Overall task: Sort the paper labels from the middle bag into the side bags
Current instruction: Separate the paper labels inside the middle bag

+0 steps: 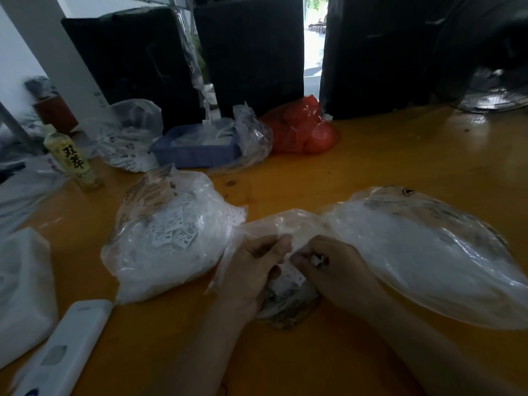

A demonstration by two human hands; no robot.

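Note:
Three clear plastic bags lie on the orange table (371,155). The small middle bag (285,301) holds white paper labels (294,274) and sits between my hands. My left hand (254,270) grips the middle bag's left side, fingers curled on the plastic. My right hand (331,270) reaches into the bag's mouth and pinches a few labels between thumb and fingers. The left bag (168,235) is full of white labels, some marked XS. The right bag (428,247) is large and mostly flat, its contents hard to make out.
A white flat device (68,347) and a white bag (23,284) lie front left. A yellow bottle (74,158), another label bag (125,138), a blue tray (197,147) and a red bag (303,130) stand behind. Black boxes (251,52) and a fan (491,90) line the back.

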